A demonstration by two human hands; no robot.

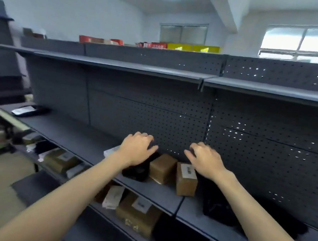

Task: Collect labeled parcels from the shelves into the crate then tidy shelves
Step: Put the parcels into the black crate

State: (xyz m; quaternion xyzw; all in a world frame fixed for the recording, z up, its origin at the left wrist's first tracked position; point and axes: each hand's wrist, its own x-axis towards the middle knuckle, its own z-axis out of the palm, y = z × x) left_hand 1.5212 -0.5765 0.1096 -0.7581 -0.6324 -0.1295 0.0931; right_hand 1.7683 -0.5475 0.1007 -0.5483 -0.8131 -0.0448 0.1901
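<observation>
Parcels sit in a small cluster on the middle shelf (83,136), against the grey pegboard back panel (154,115). Two brown cardboard boxes stand side by side: the left box (162,168) shows no label on its visible faces; the right box (186,179) carries a white label on its top face, print too blurred to read. A black soft parcel (137,170) lies touching the left box on its left. Another black bag (221,207) lies to the right of the labelled box, partly under the right forearm.

Left hand (137,150): palm down, fingers bent and spread, over the black soft parcel; thumb points right toward the plain box. Contact likely but grip cannot be confirmed — fingertips hidden behind the hand.

Right hand (205,160): palm down, fingers bent, above and just behind the labelled box. Holds nothing visible; whether fingertips touch the panel cannot be told.

Far left on the same shelf: a flat black parcel with white label (28,110). Lower shelf (163,203) holds more brown boxes and white-labelled packets, one large box (137,214) near centre. Top of the unit: red and yellow cartons (184,47). Frame slightly motion-blurred.
</observation>
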